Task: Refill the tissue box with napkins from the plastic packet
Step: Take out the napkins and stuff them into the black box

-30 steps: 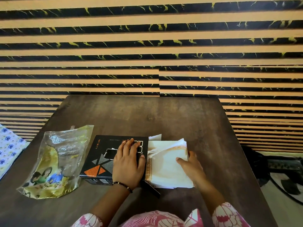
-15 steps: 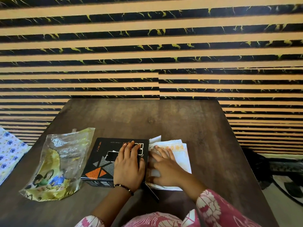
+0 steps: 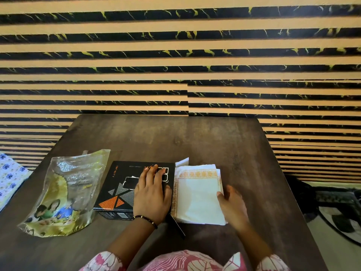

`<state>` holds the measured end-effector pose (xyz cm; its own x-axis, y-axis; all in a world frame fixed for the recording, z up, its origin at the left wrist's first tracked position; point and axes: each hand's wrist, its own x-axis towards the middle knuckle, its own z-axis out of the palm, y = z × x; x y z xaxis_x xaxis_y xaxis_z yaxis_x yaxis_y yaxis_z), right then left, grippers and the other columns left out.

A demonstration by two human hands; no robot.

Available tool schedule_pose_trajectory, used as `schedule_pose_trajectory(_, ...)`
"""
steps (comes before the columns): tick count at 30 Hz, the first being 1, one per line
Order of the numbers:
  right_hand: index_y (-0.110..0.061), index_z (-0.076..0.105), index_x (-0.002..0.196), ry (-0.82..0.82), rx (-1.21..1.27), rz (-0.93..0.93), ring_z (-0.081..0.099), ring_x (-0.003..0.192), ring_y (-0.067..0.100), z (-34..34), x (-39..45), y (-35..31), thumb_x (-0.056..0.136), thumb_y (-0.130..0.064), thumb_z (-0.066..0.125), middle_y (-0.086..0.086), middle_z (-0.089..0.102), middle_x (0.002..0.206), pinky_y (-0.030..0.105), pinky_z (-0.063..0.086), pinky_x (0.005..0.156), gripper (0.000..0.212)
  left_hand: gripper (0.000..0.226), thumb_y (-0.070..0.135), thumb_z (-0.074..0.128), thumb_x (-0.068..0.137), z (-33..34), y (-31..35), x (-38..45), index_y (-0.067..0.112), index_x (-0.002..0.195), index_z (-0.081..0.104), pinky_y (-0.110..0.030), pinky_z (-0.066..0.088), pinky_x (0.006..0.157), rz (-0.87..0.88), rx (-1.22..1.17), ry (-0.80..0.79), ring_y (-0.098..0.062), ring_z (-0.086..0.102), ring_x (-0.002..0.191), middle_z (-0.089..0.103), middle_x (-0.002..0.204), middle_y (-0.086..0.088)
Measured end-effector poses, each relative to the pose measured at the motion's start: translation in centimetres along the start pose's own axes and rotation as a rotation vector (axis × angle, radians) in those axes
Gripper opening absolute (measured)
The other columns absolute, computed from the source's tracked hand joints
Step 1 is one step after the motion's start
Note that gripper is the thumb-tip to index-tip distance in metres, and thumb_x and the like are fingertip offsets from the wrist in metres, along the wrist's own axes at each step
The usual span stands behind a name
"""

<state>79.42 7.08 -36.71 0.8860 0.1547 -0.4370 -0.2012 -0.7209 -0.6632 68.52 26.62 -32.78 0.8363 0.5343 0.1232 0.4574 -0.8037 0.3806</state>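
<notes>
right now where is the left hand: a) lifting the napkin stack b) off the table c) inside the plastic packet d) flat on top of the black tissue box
d: the left hand lies palm down on the black tissue box, while the plastic packet lies untouched beside it.

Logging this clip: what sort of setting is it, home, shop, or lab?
Most likely a room in a home. A dark wooden table stands against a decorative wall of tan and black marbled stripes, floral fabric lies at the left edge, and a patterned rug covers the floor on the right.
</notes>
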Motion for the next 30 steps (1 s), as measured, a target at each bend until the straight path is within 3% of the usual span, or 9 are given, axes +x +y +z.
schedule_pose_trajectory(2, -0.015, 0.046, 0.129, -0.099, 0.104, 0.022, 0.062, 0.093, 0.015, 0.2, -0.1, -0.5, 0.093, -0.035, 0.047, 0.002, 0.058, 0.125, 0.016, 0.044, 0.056, 0.041, 0.065, 0.046, 0.019, 0.076, 0.0, 0.0, 0.1, 0.019, 0.130, 0.044, -0.046, 0.027, 0.110, 0.000, 0.001, -0.007, -0.026, 0.023, 0.139, 0.038, 0.146, -0.005)
schedule_pose_trajectory(6, -0.012, 0.050, 0.121, -0.070, 0.086, -0.012, 0.055, 0.072, 0.007, 0.7, -0.7, -2.1, 0.097, -0.031, 0.039, 0.004, 0.061, 0.116, 0.015, 0.037, 0.051, 0.033, 0.065, 0.046, 0.019, 0.077, 0.0, 0.0, 0.0, 0.019, 0.130, 0.043, -0.045, 0.026, 0.111, 0.005, 0.011, -0.009, -0.026, 0.022, 0.139, 0.037, 0.146, -0.005)
schedule_pose_trajectory(13, -0.012, 0.043, 0.129, -0.108, -0.129, -0.116, 0.051, 0.080, 0.006, 0.7, -1.5, -4.0, 0.097, -0.031, 0.037, 0.004, 0.057, 0.126, 0.012, 0.034, 0.048, 0.038, 0.066, 0.046, 0.019, 0.076, 0.0, 0.0, 0.2, 0.018, 0.131, 0.044, -0.045, 0.027, 0.111, 0.005, 0.026, -0.004, -0.027, 0.024, 0.139, 0.039, 0.145, -0.006)
schedule_pose_trajectory(18, -0.011, 0.062, 0.099, -0.090, -0.135, -0.062, 0.056, 0.066, 0.008, -1.0, -1.0, -3.8, 0.089, -0.024, 0.055, 0.003, 0.067, 0.101, 0.015, 0.041, 0.051, 0.018, 0.067, 0.046, 0.017, 0.076, 0.0, 0.0, 0.2, 0.019, 0.132, 0.042, -0.044, 0.024, 0.112, 0.008, 0.028, -0.011, -0.027, 0.022, 0.139, 0.037, 0.146, -0.006)
schedule_pose_trajectory(20, -0.011, 0.063, 0.099, -0.078, -0.151, -0.056, 0.058, 0.068, 0.009, -0.8, -1.0, -4.0, 0.087, -0.021, 0.057, 0.001, 0.065, 0.094, 0.015, 0.043, 0.051, 0.017, 0.067, 0.047, 0.017, 0.076, 0.0, 0.1, 0.1, 0.019, 0.132, 0.041, -0.044, 0.024, 0.112, 0.005, 0.028, -0.016, -0.026, 0.020, 0.140, 0.036, 0.147, -0.005)
schedule_pose_trajectory(26, -0.007, 0.061, 0.112, -0.100, -0.287, -0.159, 0.065, 0.094, 0.023, 0.8, -2.3, -5.3, 0.085, -0.016, 0.055, 0.009, 0.067, 0.111, 0.022, 0.044, 0.061, 0.029, 0.067, 0.046, 0.018, 0.075, -0.1, 0.1, 0.2, 0.020, 0.131, 0.042, -0.043, 0.025, 0.112, 0.005, 0.036, -0.010, -0.026, 0.021, 0.139, 0.036, 0.147, -0.005)
schedule_pose_trajectory(30, -0.007, 0.061, 0.112, -0.156, -0.204, -0.096, 0.066, 0.092, 0.022, 0.5, -1.4, -4.8, 0.083, -0.020, 0.060, 0.009, 0.067, 0.111, 0.024, 0.052, 0.062, 0.031, 0.065, 0.046, 0.020, 0.075, 0.0, -0.1, 0.1, 0.020, 0.130, 0.043, -0.043, 0.026, 0.111, 0.005, 0.035, -0.011, -0.026, 0.022, 0.139, 0.037, 0.146, -0.004)
